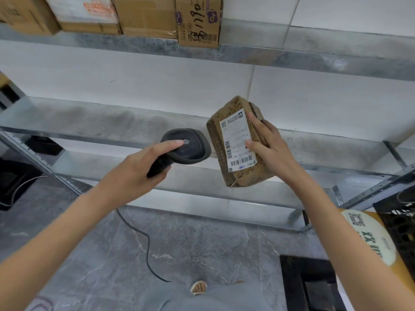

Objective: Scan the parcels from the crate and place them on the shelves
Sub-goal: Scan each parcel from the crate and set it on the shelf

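My right hand (267, 147) grips a small brown cardboard parcel (224, 142) with a white shipping label facing me, held in the air before the middle metal shelf (101, 122). My left hand (139, 171) grips the handle of a black barcode scanner (188, 147), thumb lying on top of its head. The scanner's head sits just left of the parcel and points toward its label. A black cable (143, 241) hangs from the scanner to the floor. The black crate (402, 223) shows at the right edge, with a yellow parcel (368, 241) beside it.
Several cardboard boxes (146, 16) stand on the top shelf, one with handwriting (198, 21) overhanging its edge. A lower shelf (202, 198) runs beneath. The floor is grey marbled tile (190, 248). Dark objects sit at the left (13, 187) and bottom right (310, 286).
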Demonstrator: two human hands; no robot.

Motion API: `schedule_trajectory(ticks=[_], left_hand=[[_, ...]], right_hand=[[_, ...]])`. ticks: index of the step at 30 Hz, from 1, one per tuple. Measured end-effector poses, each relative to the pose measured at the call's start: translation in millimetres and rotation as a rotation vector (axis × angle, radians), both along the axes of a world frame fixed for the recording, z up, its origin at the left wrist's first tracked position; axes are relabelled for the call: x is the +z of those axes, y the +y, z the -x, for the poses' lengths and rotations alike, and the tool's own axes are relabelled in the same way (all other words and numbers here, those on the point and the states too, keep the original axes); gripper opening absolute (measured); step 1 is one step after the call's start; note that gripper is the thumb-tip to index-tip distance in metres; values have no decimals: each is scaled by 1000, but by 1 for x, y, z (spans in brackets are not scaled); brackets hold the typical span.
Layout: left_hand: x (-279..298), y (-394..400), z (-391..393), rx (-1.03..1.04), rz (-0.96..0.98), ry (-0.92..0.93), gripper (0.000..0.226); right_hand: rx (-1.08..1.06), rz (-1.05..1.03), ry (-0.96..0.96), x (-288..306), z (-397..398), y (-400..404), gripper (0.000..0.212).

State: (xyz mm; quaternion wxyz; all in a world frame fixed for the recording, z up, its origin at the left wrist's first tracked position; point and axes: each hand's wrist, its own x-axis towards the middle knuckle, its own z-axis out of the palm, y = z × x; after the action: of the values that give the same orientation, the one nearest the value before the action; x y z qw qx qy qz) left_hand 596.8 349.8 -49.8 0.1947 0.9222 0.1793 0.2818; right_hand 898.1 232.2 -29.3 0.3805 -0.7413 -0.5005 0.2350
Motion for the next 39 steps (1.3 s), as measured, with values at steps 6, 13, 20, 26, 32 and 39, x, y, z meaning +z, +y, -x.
schedule_trajectory(ticks=[6, 13, 20, 26, 32, 39], left_hand=[[13, 18, -1, -134, -143, 138, 95], [14, 23, -8, -193, -169, 154, 93], [14, 30, -5, -190, -142, 119, 78], [7, 35, -4, -187, -113, 120, 91], [6, 38, -5, -205, -122, 101, 94], [7, 41, -18, -221, -109, 73, 79]], right_hand=[[78, 20, -30, 11, 5, 1, 65], [91, 25, -43, 17, 18, 4, 63], [76, 25, -57, 17, 24, 9, 63], [65, 27, -51, 16, 24, 14, 65], [51, 19, -51, 15, 22, 17, 64], [20, -16, -28, 10, 16, 17, 65]])
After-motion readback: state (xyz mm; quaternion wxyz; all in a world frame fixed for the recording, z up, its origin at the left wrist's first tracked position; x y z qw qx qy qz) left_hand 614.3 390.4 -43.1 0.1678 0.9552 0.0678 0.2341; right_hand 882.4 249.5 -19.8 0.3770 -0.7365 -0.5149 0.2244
